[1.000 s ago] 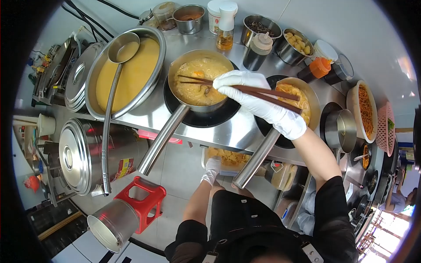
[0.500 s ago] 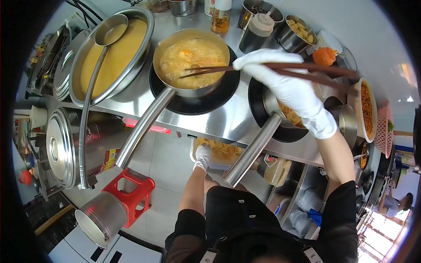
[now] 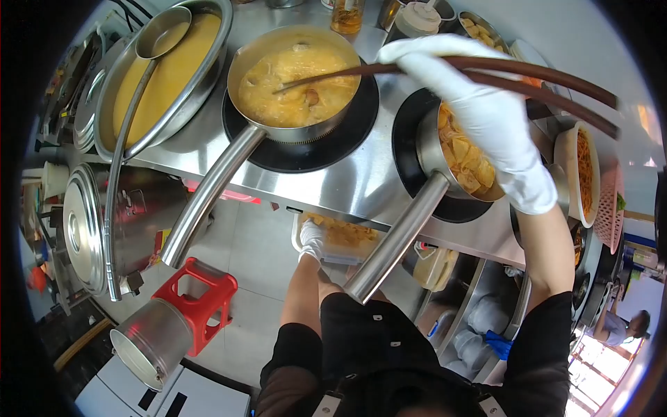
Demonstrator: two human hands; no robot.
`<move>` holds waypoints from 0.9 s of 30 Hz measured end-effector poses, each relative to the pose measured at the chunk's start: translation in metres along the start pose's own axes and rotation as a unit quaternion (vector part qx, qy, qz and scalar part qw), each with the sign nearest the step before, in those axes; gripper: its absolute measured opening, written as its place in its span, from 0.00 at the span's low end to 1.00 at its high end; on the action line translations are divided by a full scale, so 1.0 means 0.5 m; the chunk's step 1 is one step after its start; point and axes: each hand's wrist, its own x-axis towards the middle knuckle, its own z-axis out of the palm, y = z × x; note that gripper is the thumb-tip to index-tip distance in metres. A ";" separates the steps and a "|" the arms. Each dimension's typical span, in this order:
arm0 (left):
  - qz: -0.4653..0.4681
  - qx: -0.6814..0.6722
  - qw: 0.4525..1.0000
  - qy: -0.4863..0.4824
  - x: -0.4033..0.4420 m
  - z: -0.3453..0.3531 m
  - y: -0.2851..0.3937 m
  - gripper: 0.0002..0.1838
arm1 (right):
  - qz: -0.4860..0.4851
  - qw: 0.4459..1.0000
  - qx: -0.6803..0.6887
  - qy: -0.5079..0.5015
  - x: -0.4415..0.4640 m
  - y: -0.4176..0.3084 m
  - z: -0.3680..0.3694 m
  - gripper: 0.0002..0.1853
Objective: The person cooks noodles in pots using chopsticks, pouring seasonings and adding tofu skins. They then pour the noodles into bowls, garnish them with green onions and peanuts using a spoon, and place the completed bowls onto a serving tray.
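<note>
My right hand (image 3: 486, 118), in a white glove, grips a pair of long brown chopsticks (image 3: 549, 76). Their tips reach into the bubbling yellow broth of a steel saucepan (image 3: 249, 139) on a black burner. Below and left of this hand, a second saucepan (image 3: 432, 156) holds yellow flat pieces. My left hand (image 3: 311, 238), also gloved, is low at the left end of a clear tub (image 3: 333, 250) of yellow pieces. Its fingertips are against the pieces, and whether they hold any is not visible.
A large basin (image 3: 201, 90) of yellow liquid with a ladle (image 3: 163, 33) stands at the left. Below are a lidded steel pot (image 3: 83, 226) and a red stool (image 3: 215, 295) beside a metal bucket (image 3: 156, 344). Another person (image 3: 615, 326) is far right.
The view has shifted, so the pans sit higher and further left. My right hand has swung the chopsticks flatter, their rear ends now to the upper right. My left hand stays at the tub.
</note>
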 end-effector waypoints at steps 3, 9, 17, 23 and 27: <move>-0.003 0.011 1.000 -0.002 -0.004 -0.002 0.004 0.25 | -0.167 0.978 -0.128 0.007 0.029 0.001 -0.032 0.09; 0.002 0.056 0.998 -0.006 -0.019 -0.012 0.045 0.26 | 0.007 0.999 -0.048 0.018 -0.015 0.055 0.001 0.09; 0.025 0.122 0.992 0.027 -0.015 0.031 0.057 0.28 | 0.318 0.921 0.019 0.224 0.043 -0.102 -0.024 0.10; 0.300 0.207 0.930 -0.044 -0.016 0.110 0.122 0.20 | 0.011 0.995 0.056 0.078 -0.121 -0.001 -0.093 0.11; 0.353 0.282 0.887 -0.093 -0.008 0.156 0.197 0.20 | -0.009 0.987 0.100 0.122 -0.162 -0.004 -0.097 0.12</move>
